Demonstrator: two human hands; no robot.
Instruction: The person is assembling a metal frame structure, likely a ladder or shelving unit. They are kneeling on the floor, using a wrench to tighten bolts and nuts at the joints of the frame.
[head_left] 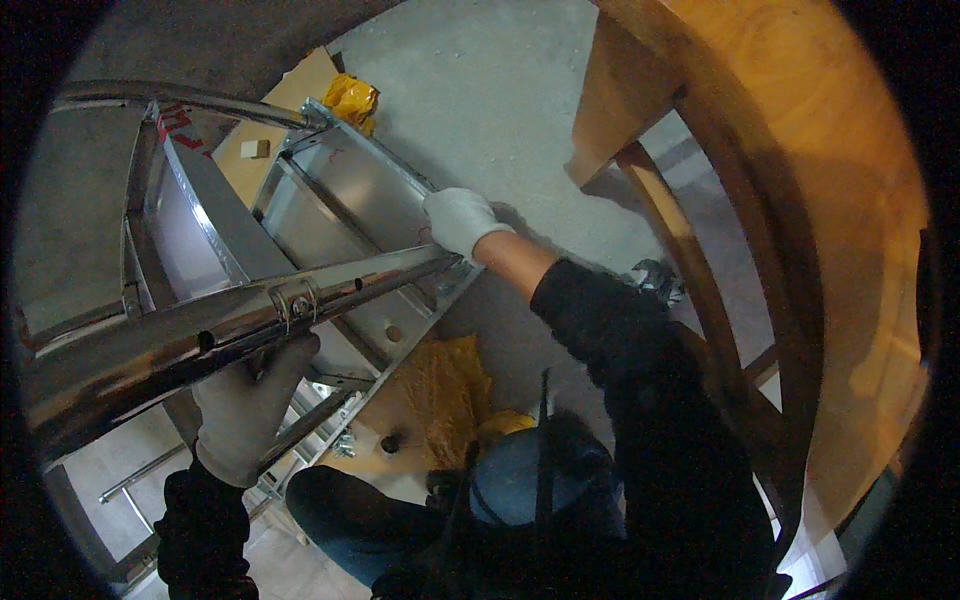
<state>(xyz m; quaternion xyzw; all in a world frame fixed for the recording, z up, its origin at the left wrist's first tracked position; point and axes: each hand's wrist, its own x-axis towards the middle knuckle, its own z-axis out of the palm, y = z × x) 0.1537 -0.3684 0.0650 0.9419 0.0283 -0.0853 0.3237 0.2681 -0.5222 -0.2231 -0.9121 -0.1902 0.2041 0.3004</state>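
A thick shiny metal tube point(150, 345) with dark holes and a clamp-like metal ring point(296, 304) slants across the left of the head view. My left hand point(245, 415), in a white glove, is closed against the tube's underside; its fingers are partly hidden behind it. In another white glove, my right hand point(460, 221) is closed on the edge of a metal frame point(395, 165), at the tube's far end. The frame has flat sheet panels and crossbars. A second panelled metal section point(195, 215) stands to its left.
A curved wooden piece of furniture point(840, 250) rises close on the right. Yellow-brown plastic wrapping point(445, 390) lies by my knees, and more yellow plastic point(352, 97) beyond the frame. A small pale block point(255, 149) sits on cardboard point(240, 168). Small metal hardware point(345, 442) lies near my left knee.
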